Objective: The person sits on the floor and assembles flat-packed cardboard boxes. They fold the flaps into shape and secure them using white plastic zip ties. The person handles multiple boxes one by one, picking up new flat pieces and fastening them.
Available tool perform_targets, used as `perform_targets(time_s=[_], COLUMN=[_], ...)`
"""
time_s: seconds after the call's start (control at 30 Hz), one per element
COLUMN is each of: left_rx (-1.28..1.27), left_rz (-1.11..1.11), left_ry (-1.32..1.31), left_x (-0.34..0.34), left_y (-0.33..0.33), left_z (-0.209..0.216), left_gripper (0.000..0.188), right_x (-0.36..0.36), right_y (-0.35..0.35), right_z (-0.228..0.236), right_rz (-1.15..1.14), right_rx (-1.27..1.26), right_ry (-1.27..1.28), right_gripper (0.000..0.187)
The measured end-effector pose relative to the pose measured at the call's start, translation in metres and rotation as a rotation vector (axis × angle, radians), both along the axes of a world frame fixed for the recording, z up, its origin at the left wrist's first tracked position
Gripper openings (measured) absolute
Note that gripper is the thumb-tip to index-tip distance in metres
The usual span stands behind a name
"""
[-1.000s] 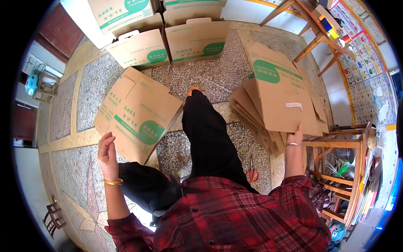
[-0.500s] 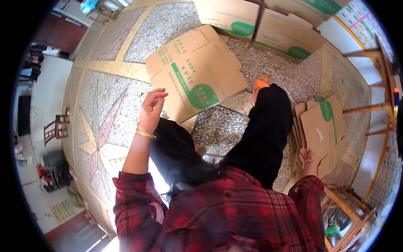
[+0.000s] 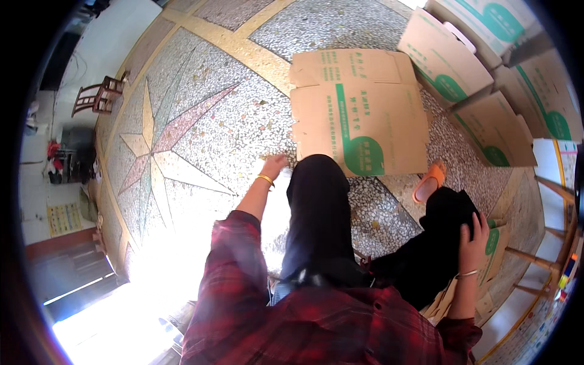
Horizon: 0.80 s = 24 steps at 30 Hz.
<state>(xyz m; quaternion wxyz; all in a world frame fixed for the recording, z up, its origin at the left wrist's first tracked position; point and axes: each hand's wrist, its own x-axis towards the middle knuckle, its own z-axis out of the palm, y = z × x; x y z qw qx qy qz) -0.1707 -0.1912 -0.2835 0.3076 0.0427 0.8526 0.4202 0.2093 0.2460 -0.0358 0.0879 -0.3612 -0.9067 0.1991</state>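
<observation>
My left hand (image 3: 275, 166), with a gold bangle on the wrist, hangs over the speckled floor beside my left knee. Its fingers are loosely curled together and nothing shows in them. Just ahead lies a flattened cardboard box (image 3: 395, 121) with green print, apart from that hand. On the outer side of my right leg (image 3: 420, 255) rests my right hand (image 3: 472, 246), fingers stretched out and holding nothing. Beside it, a stack of folded cardboard (image 3: 494, 255) is partly hidden by my arm and leg.
Several opened-up cardboard boxes (image 3: 447, 58) stand at the far right. A wooden chair frame (image 3: 532, 260) is close on the right by the wall. One small wooden chair (image 3: 100, 95) stands far left. Strong sunlight washes out the floor at the lower left.
The view has turned left, so the flattened box and standing boxes appear farther right. My right hand has moved from the folded stack onto my leg. My left hand's fingers have curled in more.
</observation>
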Motion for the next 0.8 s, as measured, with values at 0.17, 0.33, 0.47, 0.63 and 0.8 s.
perform_targets(time_s=[0.17, 0.33, 0.47, 0.63, 0.8], left_rx=[-0.037, -0.028, -0.252, -0.274, -0.089], left_rz=[-0.164, -0.093, -0.076, 0.082, 0.259], left_ry=[0.067, -0.097, -0.048, -0.097, 0.062], left_x=[0.043, 0.041, 0.032, 0.031, 0.041], left_y=[0.006, 0.03, 0.047, 0.063, 0.051], left_z=[-0.12, -0.171, -0.139, -0.061, -0.059], left_gripper=[0.059, 0.062, 0.065, 0.067, 0.058], right_x=[-0.026, -0.027, -0.028, -0.032, -0.035], right_y=[-0.021, -0.005, -0.005, -0.01, -0.015], right_z=[-0.004, -0.015, -0.014, -0.007, -0.002], right_rz=[0.147, 0.15, 0.129, 0.115, 0.124], right_rx=[0.265, 0.191, 0.15, 0.148, 0.145], right_ry=[-0.126, -0.103, -0.08, -0.087, -0.055], right_gripper=[0.026, 0.025, 0.024, 0.023, 0.022])
